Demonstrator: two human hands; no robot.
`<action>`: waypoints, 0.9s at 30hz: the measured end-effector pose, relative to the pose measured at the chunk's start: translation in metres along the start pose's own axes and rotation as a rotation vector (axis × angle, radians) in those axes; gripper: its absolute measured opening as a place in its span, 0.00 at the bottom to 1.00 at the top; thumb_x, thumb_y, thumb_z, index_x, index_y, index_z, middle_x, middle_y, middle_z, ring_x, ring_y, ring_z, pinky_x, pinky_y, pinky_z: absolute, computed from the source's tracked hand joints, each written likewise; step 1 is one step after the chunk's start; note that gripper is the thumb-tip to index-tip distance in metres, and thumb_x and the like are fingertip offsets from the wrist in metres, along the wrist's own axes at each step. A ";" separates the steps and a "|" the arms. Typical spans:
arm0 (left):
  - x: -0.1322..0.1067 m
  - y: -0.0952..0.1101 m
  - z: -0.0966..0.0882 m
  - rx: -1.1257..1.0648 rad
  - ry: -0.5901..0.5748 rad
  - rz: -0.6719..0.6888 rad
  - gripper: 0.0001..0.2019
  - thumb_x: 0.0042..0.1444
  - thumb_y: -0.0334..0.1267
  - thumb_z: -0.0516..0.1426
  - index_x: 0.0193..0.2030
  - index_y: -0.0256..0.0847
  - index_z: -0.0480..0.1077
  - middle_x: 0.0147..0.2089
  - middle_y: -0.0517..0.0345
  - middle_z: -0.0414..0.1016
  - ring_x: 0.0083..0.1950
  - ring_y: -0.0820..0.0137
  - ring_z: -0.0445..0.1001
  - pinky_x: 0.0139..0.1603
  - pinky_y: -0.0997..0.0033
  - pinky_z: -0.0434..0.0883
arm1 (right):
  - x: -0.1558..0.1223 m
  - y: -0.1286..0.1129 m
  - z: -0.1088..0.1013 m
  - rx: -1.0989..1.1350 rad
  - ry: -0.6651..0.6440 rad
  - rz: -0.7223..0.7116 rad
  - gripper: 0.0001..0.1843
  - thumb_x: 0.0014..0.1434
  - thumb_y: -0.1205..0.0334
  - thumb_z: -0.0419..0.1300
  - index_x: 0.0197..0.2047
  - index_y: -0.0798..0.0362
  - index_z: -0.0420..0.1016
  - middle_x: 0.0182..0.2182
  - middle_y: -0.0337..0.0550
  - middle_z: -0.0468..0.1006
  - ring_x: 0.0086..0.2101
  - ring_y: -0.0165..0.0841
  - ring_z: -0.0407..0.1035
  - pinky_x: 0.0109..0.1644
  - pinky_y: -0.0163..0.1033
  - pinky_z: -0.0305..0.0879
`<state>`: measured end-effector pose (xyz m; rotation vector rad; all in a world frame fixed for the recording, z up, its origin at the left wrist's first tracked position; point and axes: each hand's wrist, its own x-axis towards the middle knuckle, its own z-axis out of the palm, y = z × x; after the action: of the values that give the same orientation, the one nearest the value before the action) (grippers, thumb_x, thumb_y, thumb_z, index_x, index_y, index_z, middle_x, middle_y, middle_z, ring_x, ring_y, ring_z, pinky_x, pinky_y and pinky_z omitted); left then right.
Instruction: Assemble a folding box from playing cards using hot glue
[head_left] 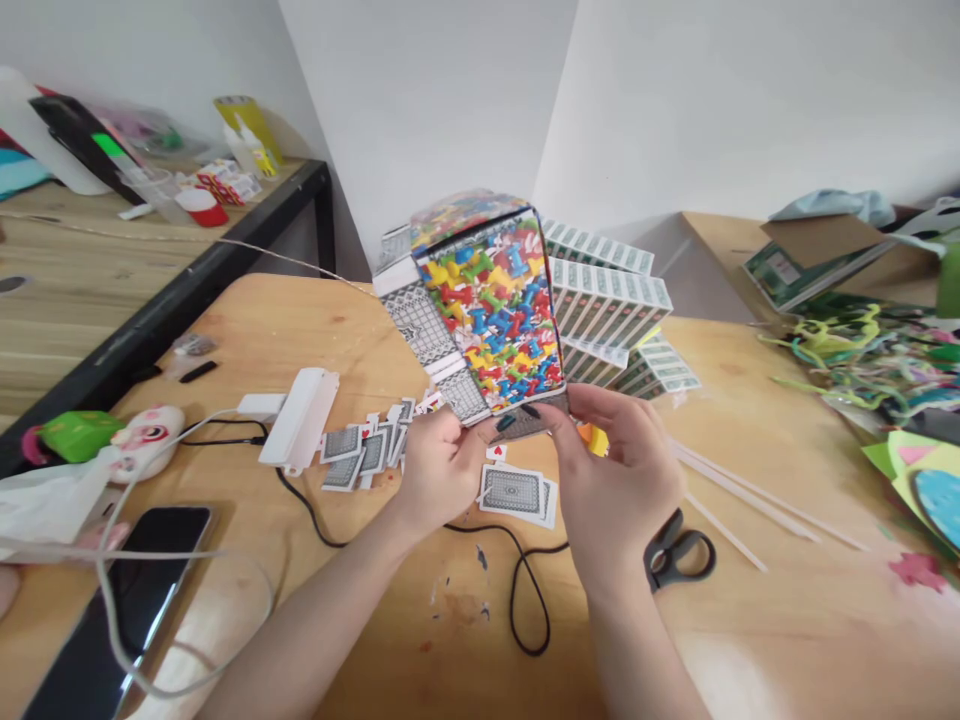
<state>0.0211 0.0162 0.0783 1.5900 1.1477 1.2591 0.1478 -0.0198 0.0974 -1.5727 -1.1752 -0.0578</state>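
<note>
Both hands hold up a paper box [491, 310] printed with coloured push-pins, its side panels made of playing cards, tilted above the wooden table [750, 620]. My left hand [439, 470] pinches the box's lower left edge. My right hand [611, 480] grips the lower right corner, thumb and fingers closed on it. Loose playing cards [517, 492] lie face down under the hands, and more cards [367, 450] fan out to the left.
Stacked card packs [611, 300] stand behind the box. Black scissors [679, 555] and thin white sticks [742, 490] lie at right, with craft scraps [877, 360] beyond. A white charger [300, 418], black cable [525, 590], phone [112, 610] and pig toy [146, 440] are at left.
</note>
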 end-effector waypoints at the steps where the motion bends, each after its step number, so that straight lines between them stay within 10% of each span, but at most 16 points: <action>1: 0.000 0.000 0.000 0.004 0.000 0.012 0.07 0.54 0.37 0.58 0.26 0.40 0.72 0.23 0.61 0.73 0.26 0.71 0.68 0.28 0.73 0.64 | -0.001 0.000 0.000 -0.002 0.009 -0.015 0.06 0.54 0.61 0.66 0.37 0.49 0.76 0.33 0.40 0.77 0.33 0.33 0.73 0.38 0.41 0.71; 12: 0.002 0.000 -0.001 0.183 0.070 0.305 0.17 0.54 0.33 0.56 0.16 0.39 0.57 0.13 0.67 0.57 0.16 0.79 0.54 0.17 0.79 0.52 | 0.000 0.000 0.001 -0.002 0.056 -0.059 0.04 0.54 0.64 0.66 0.35 0.51 0.77 0.32 0.39 0.78 0.32 0.29 0.74 0.38 0.38 0.74; 27: 0.002 0.002 -0.004 0.314 0.040 0.324 0.16 0.55 0.35 0.55 0.17 0.38 0.60 0.13 0.66 0.58 0.16 0.79 0.56 0.17 0.78 0.54 | 0.002 0.003 -0.002 0.017 0.010 0.053 0.04 0.52 0.61 0.68 0.31 0.50 0.76 0.28 0.37 0.79 0.30 0.31 0.75 0.35 0.37 0.73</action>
<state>0.0178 0.0173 0.0812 2.0577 1.1901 1.3681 0.1524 -0.0200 0.0973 -1.5859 -1.1230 -0.0203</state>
